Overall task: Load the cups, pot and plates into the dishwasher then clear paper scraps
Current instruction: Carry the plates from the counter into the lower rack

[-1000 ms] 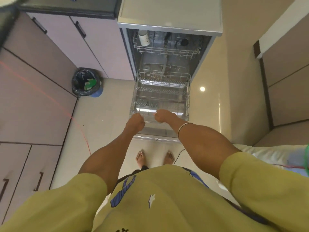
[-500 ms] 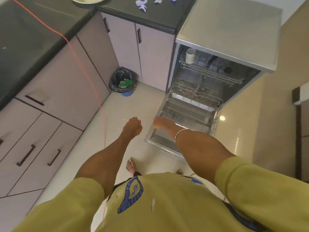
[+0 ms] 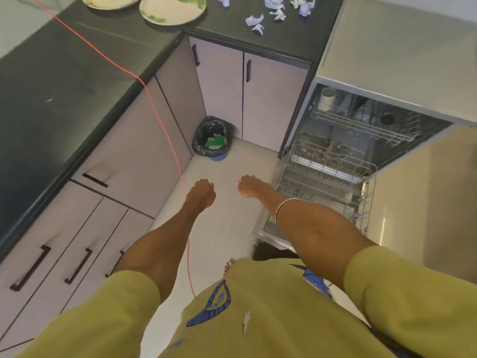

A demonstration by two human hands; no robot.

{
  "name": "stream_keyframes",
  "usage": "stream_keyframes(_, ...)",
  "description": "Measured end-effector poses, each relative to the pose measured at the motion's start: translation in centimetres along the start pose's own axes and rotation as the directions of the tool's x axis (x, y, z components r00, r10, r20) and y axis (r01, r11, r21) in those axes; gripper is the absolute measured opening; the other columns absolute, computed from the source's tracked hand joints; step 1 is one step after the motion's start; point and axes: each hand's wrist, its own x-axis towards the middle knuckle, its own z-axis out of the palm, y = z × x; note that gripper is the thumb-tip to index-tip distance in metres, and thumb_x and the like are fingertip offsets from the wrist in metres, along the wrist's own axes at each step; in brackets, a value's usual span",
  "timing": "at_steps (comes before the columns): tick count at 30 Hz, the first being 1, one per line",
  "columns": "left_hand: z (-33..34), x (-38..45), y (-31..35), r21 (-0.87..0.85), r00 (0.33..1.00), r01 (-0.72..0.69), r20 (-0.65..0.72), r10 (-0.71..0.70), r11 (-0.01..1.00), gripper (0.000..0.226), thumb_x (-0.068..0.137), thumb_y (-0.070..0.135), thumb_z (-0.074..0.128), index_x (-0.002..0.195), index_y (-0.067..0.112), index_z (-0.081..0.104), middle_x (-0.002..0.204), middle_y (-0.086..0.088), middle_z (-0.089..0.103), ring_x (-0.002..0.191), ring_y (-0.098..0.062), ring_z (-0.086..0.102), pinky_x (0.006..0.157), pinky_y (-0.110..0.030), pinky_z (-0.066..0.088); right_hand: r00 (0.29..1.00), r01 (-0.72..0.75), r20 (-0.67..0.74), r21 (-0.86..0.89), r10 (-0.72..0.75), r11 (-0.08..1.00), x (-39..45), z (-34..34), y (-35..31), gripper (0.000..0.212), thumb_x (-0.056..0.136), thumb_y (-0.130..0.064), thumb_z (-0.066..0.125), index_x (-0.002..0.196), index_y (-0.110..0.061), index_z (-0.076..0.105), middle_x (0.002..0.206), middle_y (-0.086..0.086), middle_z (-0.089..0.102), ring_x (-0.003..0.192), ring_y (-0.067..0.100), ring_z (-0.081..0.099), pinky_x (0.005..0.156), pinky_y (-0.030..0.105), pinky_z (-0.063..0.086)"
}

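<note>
Left hand (image 3: 202, 193): fingers curled into a loose fist, holding nothing, over the floor.
Right hand (image 3: 249, 186): fingers loosely bent, holding nothing, just beside the left, apart from it; bangle (image 3: 284, 205) on the wrist.
Dishwasher (image 3: 387, 60): door down, lower rack (image 3: 333, 177) pulled out to the right of the hands.
Cup (image 3: 326, 98): white, at the upper rack's left end.
Plates (image 3: 172, 9): two, at the worktop's far edge near its inner corner.
Paper scraps (image 3: 268, 11): scattered along the worktop's far right end, next to the dishwasher.
Bin (image 3: 213, 138): black-lined, in the floor corner under the cabinets.
Red cord (image 3: 154, 104): runs across the worktop and down past the left forearm.
</note>
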Motion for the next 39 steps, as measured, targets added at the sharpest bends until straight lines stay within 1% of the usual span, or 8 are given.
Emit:
stream_keyframes(6, -2.7, 6.7, -0.5, -0.078, 0.999, -0.006, -0.052, 0.002, 0.997, 0.037, 0.105, 0.02, 0.032, 0.117, -0.008, 0.052, 0.122, -0.03, 0.056, 0.115, -0.042, 0.053, 0.096, -0.045, 0.04, 0.998, -0.039, -0.052, 0.003, 0.039, 0.999, 5.9, -4.2, 0.3, 0.048, 0.102, -0.02, 0.024, 0.144, -0.006, 0.042, 0.148, 0.019, 0.041, 0.135, 0.037, 0.038, 0.111, 0.045, 0.033)
stream_keyframes(11, -6.9, 13.1, 0.5, -0.075, 0.998, -0.069, -0.019, 0.067, 0.995, 0.035, 0.103, 0.013, 0.032, 0.117, -0.012, 0.053, 0.124, -0.03, 0.054, 0.116, -0.043, 0.053, 0.096, -0.045, 0.042, 0.988, -0.067, -0.135, 0.085, 0.078, 0.994, 12.1, -11.0, -0.8, 0.048, 0.106, -0.025, 0.026, 0.147, -0.005, 0.04, 0.153, 0.016, 0.038, 0.139, 0.035, 0.037, 0.112, 0.044, 0.033)
stream_keyframes(14, -10.2, 16.9, 1.3, -0.057, 0.992, -0.123, -0.041, 0.12, 0.991, 0.046, 0.102, 0.018, 0.024, 0.117, -0.014, 0.053, 0.125, -0.033, 0.053, 0.115, -0.044, 0.05, 0.097, -0.047, 0.038, 0.985, -0.01, -0.17, 0.102, 0.027, 0.995, 15.3, -15.8, -1.7, 0.044, 0.106, -0.019, 0.027, 0.144, -0.004, 0.044, 0.147, 0.021, 0.045, 0.132, 0.036, 0.046, 0.109, 0.042, 0.038)
stream_keyframes(23, -17.8, 29.1, 3.6, -0.062, 0.987, -0.101, -0.132, 0.092, 0.993, 0.036, 0.104, 0.016, 0.031, 0.116, -0.011, 0.052, 0.123, -0.032, 0.055, 0.116, -0.045, 0.05, 0.098, -0.05, 0.036, 0.972, 0.051, -0.232, 0.025, -0.044, 0.998, 22.2, -27.5, -1.1, 0.039, 0.104, -0.017, 0.034, 0.133, 0.001, 0.052, 0.133, 0.026, 0.054, 0.121, 0.04, 0.051, 0.1, 0.043, 0.04)
stream_keyframes(28, -22.7, 33.7, 5.8, -0.061, 0.979, -0.159, -0.136, 0.15, 0.985, 0.031, 0.105, 0.013, 0.032, 0.113, -0.008, 0.052, 0.12, -0.026, 0.054, 0.11, -0.041, 0.052, 0.086, -0.042, 0.04, 0.929, 0.054, -0.371, 0.178, 0.016, 0.983, 25.9, -32.8, -1.5, 0.037, 0.106, -0.02, 0.034, 0.124, 0.004, 0.056, 0.129, 0.023, 0.057, 0.117, 0.039, 0.055, 0.097, 0.043, 0.045)
stream_keyframes(33, -27.5, 41.7, 6.4, -0.145, 0.962, -0.178, -0.233, 0.141, 0.973, 0.029, 0.105, 0.024, 0.032, 0.107, 0.003, 0.053, 0.116, -0.018, 0.057, 0.101, -0.034, 0.056, 0.079, -0.039, 0.04, 0.873, 0.113, -0.487, 0.16, -0.021, 0.981, 30.7, -40.1, -2.1, 0.039, 0.107, -0.018, 0.032, 0.127, 0.007, 0.054, 0.131, 0.025, 0.055, 0.122, 0.039, 0.051, 0.1, 0.044, 0.043)
stream_keyframes(37, -32.6, 47.1, 7.4, -0.048, 0.917, -0.186, -0.367, 0.156, 0.981, 0.034, 0.105, 0.02, 0.033, 0.112, -0.001, 0.058, 0.114, -0.019, 0.062, 0.103, -0.038, 0.06, 0.084, -0.045, 0.046, 0.837, 0.138, -0.546, 0.143, -0.038, 0.98, 34.5, -46.0, -2.2, 0.039, 0.106, -0.02, 0.032, 0.122, 0.004, 0.057, 0.126, 0.025, 0.058, 0.116, 0.041, 0.054, 0.096, 0.045, 0.046)
stream_keyframes(39, -34.9, 49.6, 7.6, -0.008, 0.879, -0.198, -0.444, 0.174, 0.98, 0.034, 0.104, 0.018, 0.034, 0.103, -0.001, 0.062, 0.103, -0.021, 0.067, 0.094, -0.04, 0.064, 0.079, -0.046, 0.05, 0.827, 0.126, -0.563, 0.156, -0.016, 0.98, 36.4, -48.7, -2.2, 0.035, 0.104, -0.016, 0.035, 0.118, 0.004, 0.06, 0.123, 0.026, 0.059, 0.115, 0.042, 0.056, 0.092, 0.044, 0.046)
